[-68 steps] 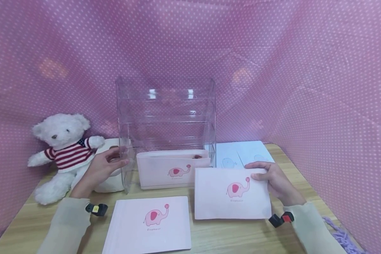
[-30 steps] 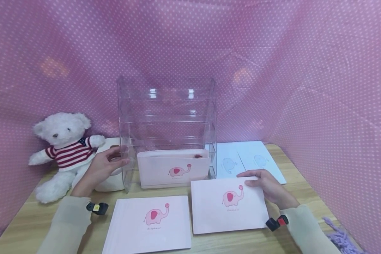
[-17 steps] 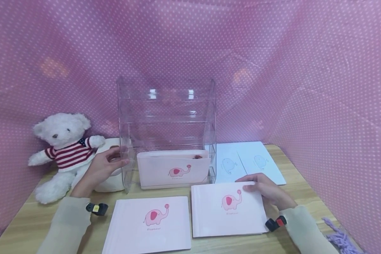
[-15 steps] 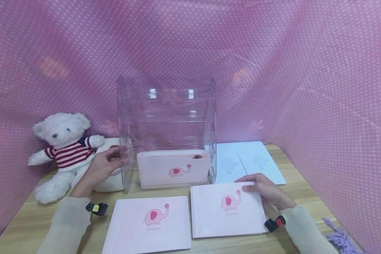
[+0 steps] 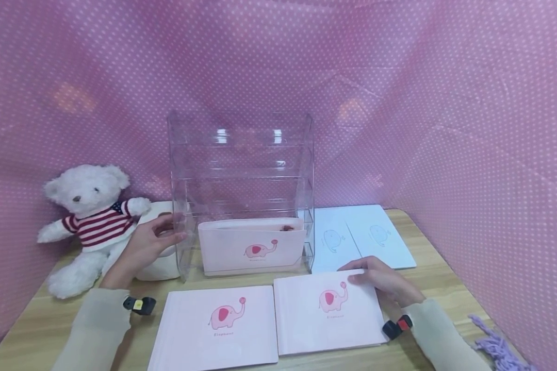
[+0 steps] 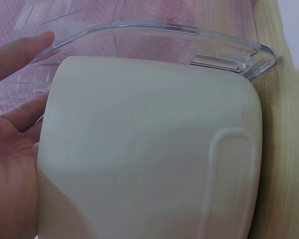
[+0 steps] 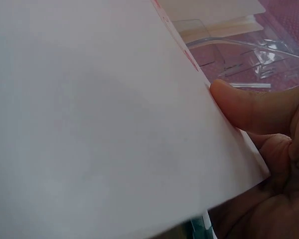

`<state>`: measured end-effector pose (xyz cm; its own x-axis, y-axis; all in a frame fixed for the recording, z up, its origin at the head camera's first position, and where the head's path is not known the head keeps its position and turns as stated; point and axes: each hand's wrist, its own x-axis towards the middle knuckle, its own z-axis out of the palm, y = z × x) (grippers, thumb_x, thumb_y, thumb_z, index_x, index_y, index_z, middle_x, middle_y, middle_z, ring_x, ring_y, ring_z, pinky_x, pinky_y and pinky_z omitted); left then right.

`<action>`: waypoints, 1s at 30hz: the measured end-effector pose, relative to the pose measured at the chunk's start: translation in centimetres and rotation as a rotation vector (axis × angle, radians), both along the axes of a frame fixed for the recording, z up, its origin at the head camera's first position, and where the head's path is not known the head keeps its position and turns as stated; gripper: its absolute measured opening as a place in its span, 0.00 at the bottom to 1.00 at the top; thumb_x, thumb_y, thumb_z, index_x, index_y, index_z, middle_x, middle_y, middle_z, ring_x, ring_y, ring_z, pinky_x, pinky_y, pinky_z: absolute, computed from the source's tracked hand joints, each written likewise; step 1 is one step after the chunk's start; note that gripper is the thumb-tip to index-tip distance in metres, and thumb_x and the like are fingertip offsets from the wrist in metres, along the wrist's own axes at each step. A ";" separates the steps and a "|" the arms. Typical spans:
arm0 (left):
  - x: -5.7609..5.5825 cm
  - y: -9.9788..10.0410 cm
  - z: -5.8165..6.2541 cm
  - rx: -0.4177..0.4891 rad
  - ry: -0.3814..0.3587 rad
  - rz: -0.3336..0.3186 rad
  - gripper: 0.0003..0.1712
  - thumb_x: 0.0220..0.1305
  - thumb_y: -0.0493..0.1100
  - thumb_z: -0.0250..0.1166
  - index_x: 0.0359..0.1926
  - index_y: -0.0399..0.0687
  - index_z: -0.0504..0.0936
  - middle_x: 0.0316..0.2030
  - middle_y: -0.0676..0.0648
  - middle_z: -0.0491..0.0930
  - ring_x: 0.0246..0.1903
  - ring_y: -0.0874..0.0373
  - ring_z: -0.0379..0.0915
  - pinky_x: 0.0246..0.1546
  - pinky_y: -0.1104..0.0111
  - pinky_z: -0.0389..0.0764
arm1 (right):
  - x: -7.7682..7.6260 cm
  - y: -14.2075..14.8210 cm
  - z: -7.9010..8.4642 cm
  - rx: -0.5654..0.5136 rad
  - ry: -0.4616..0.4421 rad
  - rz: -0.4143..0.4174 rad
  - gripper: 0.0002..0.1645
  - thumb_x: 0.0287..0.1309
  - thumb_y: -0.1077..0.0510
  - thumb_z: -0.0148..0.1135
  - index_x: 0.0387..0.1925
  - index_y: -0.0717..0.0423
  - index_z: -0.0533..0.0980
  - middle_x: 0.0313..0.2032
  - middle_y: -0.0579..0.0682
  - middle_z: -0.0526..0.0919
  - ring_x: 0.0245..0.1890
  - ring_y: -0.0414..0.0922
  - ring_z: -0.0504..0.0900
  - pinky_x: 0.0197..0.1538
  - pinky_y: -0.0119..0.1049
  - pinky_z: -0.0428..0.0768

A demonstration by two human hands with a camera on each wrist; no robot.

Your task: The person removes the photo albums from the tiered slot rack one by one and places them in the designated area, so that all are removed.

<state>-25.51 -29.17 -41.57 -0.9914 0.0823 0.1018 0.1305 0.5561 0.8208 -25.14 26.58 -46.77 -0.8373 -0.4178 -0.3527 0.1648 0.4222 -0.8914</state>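
In the head view, my right hand (image 5: 382, 281) pinches a pale pink elephant booklet (image 5: 301, 314) by its upper right corner. The thumb (image 7: 254, 104) lies over the cover and the fingers are behind. The booklet's left edge meets a second elephant booklet (image 5: 190, 314) lying on the table. My left hand (image 5: 144, 247) grips the left side of a clear tiered display rack (image 5: 243, 154), its thumb (image 6: 25, 55) at the rim. A pink elephant pouch or folder (image 5: 227, 247), gaping at the top, stands in the rack's lowest tier.
A white bear (image 5: 88, 190) in a striped sweater sits left, beside a cream container (image 5: 162, 268) next to the rack. White sheets with blue whales (image 5: 353, 221) lie right of the rack. Purple yarn (image 5: 496, 345) lies at the right table edge. Pink dotted cloth (image 5: 399, 77) surrounds the table.
My right hand has brought the booklet down and slightly left, until its edge meets the other booklet's. The left hand stays at the rack's side.
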 end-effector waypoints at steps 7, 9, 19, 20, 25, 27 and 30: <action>0.0 0.0 0.3 -0.011 0.010 0.003 0.38 0.67 0.54 0.69 0.72 0.42 0.70 0.66 0.32 0.74 0.65 0.34 0.72 0.44 0.87 0.73 | 0.3 -0.2 0.0 -0.001 -0.036 0.000 0.23 0.65 0.59 0.60 0.60 0.61 0.79 0.48 0.56 0.89 0.39 0.48 0.89 0.40 0.40 0.88; 0.0 0.0 0.3 -0.013 0.011 0.004 0.39 0.66 0.54 0.69 0.71 0.42 0.70 0.66 0.32 0.74 0.65 0.34 0.72 0.45 0.88 0.72 | 0.4 -0.3 -0.1 0.006 -0.034 -0.002 0.23 0.65 0.59 0.60 0.60 0.60 0.79 0.48 0.56 0.89 0.39 0.48 0.89 0.40 0.39 0.87; 0.0 0.0 0.1 -0.008 0.018 0.011 0.38 0.67 0.54 0.69 0.71 0.41 0.71 0.65 0.32 0.75 0.64 0.35 0.73 0.45 0.89 0.72 | 0.8 -1.3 -0.5 -0.034 -0.051 -0.012 0.22 0.65 0.59 0.61 0.58 0.61 0.80 0.48 0.56 0.89 0.39 0.48 0.90 0.42 0.42 0.88; 0.0 0.0 0.1 -0.010 0.017 0.012 0.38 0.67 0.54 0.69 0.71 0.41 0.70 0.65 0.32 0.75 0.64 0.35 0.73 0.45 0.89 0.72 | 0.8 -1.4 -0.5 -0.036 -0.046 -0.010 0.22 0.65 0.59 0.62 0.58 0.61 0.80 0.48 0.56 0.89 0.39 0.48 0.90 0.41 0.42 0.88; 0.0 -0.1 0.0 -0.005 0.017 0.002 0.38 0.67 0.54 0.69 0.71 0.41 0.70 0.65 0.32 0.76 0.64 0.36 0.74 0.45 0.88 0.73 | 0.9 -2.0 -0.8 -0.010 -0.022 -0.021 0.21 0.64 0.58 0.63 0.57 0.60 0.81 0.49 0.57 0.88 0.41 0.49 0.89 0.42 0.43 0.88; -0.1 -0.1 0.0 -0.005 0.022 -0.002 0.38 0.67 0.53 0.69 0.71 0.41 0.70 0.64 0.32 0.76 0.63 0.36 0.74 0.45 0.88 0.73 | 1.0 -2.2 -0.8 0.044 0.017 -0.048 0.19 0.63 0.58 0.65 0.55 0.57 0.83 0.50 0.55 0.88 0.45 0.48 0.87 0.45 0.40 0.86; -0.1 -0.2 -0.1 -0.008 0.029 -0.005 0.38 0.67 0.53 0.69 0.71 0.40 0.70 0.64 0.32 0.76 0.63 0.36 0.74 0.45 0.88 0.73 | 1.2 -2.6 -0.5 0.166 0.093 -0.097 0.16 0.60 0.58 0.68 0.50 0.52 0.85 0.51 0.50 0.87 0.52 0.46 0.82 0.49 0.37 0.81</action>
